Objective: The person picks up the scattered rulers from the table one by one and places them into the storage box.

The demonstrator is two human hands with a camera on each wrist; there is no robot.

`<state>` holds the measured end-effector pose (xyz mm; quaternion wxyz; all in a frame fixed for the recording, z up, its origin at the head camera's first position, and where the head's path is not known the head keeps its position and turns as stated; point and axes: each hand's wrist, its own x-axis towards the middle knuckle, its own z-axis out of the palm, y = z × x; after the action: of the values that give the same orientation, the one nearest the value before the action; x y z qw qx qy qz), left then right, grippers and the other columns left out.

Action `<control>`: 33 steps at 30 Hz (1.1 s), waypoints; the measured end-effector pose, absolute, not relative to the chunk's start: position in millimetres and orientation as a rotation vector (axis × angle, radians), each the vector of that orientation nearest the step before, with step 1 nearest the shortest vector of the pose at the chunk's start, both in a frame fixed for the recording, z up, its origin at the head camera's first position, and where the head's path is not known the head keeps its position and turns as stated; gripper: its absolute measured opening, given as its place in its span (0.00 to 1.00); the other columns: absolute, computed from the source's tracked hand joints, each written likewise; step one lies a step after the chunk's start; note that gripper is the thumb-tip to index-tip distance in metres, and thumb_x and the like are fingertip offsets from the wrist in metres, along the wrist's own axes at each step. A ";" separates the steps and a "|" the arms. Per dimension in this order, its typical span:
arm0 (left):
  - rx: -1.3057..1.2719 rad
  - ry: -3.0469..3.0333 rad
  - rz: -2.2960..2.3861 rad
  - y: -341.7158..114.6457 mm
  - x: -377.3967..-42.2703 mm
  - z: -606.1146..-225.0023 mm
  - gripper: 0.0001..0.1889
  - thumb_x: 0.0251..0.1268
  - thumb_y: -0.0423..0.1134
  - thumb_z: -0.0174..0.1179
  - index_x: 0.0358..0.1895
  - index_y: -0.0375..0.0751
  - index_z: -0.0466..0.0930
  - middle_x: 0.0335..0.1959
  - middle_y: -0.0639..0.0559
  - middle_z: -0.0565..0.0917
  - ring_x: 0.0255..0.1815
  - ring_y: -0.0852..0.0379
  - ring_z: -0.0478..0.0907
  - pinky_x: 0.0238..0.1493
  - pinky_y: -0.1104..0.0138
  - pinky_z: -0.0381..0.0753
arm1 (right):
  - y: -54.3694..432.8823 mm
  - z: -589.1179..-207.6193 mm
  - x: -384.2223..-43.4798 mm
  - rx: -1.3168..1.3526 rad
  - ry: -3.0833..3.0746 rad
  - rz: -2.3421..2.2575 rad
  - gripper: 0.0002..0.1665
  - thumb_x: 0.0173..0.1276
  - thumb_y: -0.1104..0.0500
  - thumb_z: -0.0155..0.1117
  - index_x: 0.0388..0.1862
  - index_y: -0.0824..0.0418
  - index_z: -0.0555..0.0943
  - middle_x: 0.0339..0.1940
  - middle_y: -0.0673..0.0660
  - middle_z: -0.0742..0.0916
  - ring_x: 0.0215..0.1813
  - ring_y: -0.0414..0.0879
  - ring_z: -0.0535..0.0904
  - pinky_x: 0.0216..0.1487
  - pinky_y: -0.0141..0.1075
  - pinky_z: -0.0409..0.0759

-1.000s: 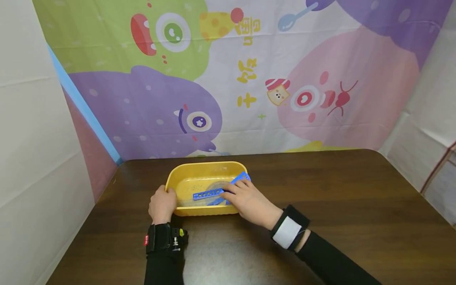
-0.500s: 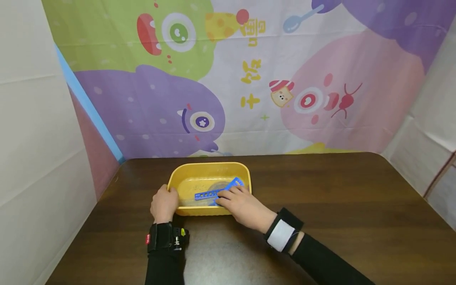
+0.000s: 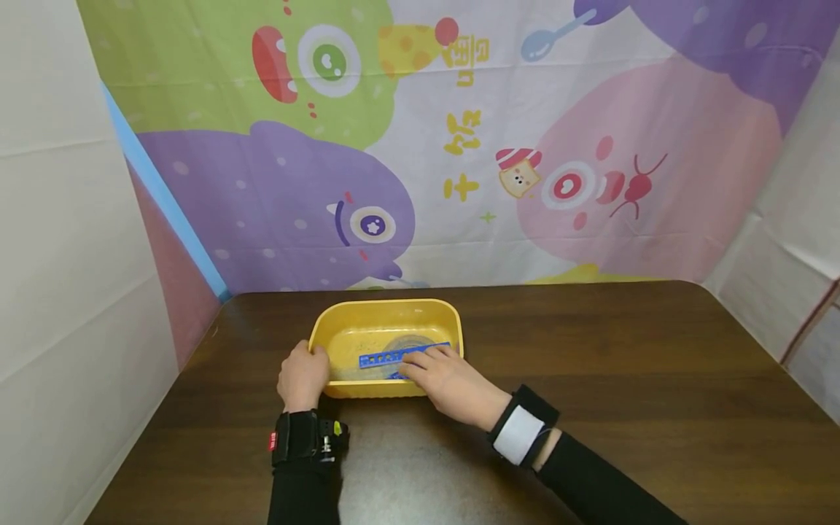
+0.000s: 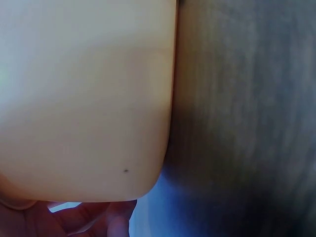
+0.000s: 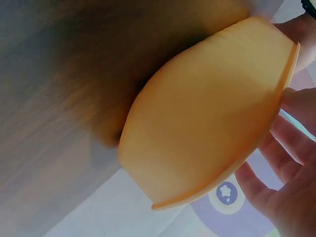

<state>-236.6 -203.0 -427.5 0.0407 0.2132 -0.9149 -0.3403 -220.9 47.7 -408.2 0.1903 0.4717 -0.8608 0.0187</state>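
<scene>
A yellow plastic tub (image 3: 354, 313) stands on the table near its far edge. My left hand (image 3: 303, 375) grips the tub's left rim, its fingers curled at the rim in the left wrist view. My right hand (image 3: 453, 380) reaches over the front right rim, fingers spread and slightly bent, fingertips down inside the tub. A blue ruler with cut-out holes (image 3: 383, 358) lies across the inside, its right part running behind the right fingers. Another small blue piece (image 3: 397, 375) shows under those fingers, mostly hidden. Below lies a clear round plastic piece (image 3: 400, 341).
The dark brown wooden table (image 3: 590, 379) extends on both sides of the tub. Behind it hangs a cartoon-printed cloth (image 3: 472, 240), with a pale cloth wall (image 3: 72, 240) to the left and another on the right.
The slanted blue piece by the right fingers has gone down, and the ruler now shows as one straight strip. My right hand first shifted slightly left; the left hand keeps its grip.
</scene>
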 end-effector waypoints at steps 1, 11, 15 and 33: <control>0.653 -2.802 -1.040 -202.9 -236.6 -427.4 0.21 0.67 0.44 0.34 0.53 0.34 0.68 0.44 0.34 0.75 0.39 0.40 0.73 0.37 0.50 0.69 | 48.4 -408.6 -220.7 1.322 -2.425 0.053 0.18 0.65 0.63 0.55 0.54 0.55 0.76 0.52 0.50 0.79 0.53 0.46 0.75 0.56 0.39 0.70; 0.645 -2.806 -1.037 -204.6 -234.7 -426.7 0.22 0.67 0.43 0.34 0.54 0.33 0.67 0.45 0.33 0.76 0.40 0.39 0.73 0.37 0.50 0.70 | 58.2 -415.8 -216.1 1.269 -2.513 0.091 0.16 0.64 0.59 0.58 0.51 0.54 0.77 0.44 0.48 0.81 0.48 0.43 0.77 0.53 0.38 0.71; 0.650 -2.801 -1.033 -205.2 -235.6 -427.9 0.21 0.67 0.43 0.34 0.53 0.33 0.68 0.44 0.34 0.76 0.39 0.40 0.73 0.36 0.50 0.69 | 60.2 -420.5 -214.8 1.260 -2.488 0.088 0.16 0.63 0.59 0.58 0.51 0.55 0.77 0.40 0.49 0.83 0.45 0.43 0.79 0.51 0.39 0.72; 0.652 -2.792 -1.024 -201.0 -233.5 -425.7 0.21 0.66 0.42 0.34 0.54 0.33 0.68 0.46 0.33 0.76 0.41 0.38 0.73 0.38 0.48 0.70 | 67.1 -430.6 -216.2 1.175 -2.435 0.228 0.11 0.59 0.63 0.60 0.42 0.56 0.78 0.39 0.49 0.84 0.44 0.43 0.78 0.49 0.37 0.71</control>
<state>-233.5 -201.0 -425.7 0.0486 0.2139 -0.9159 -0.3361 -216.2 67.1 -430.6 0.2127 0.4232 -0.8769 0.0819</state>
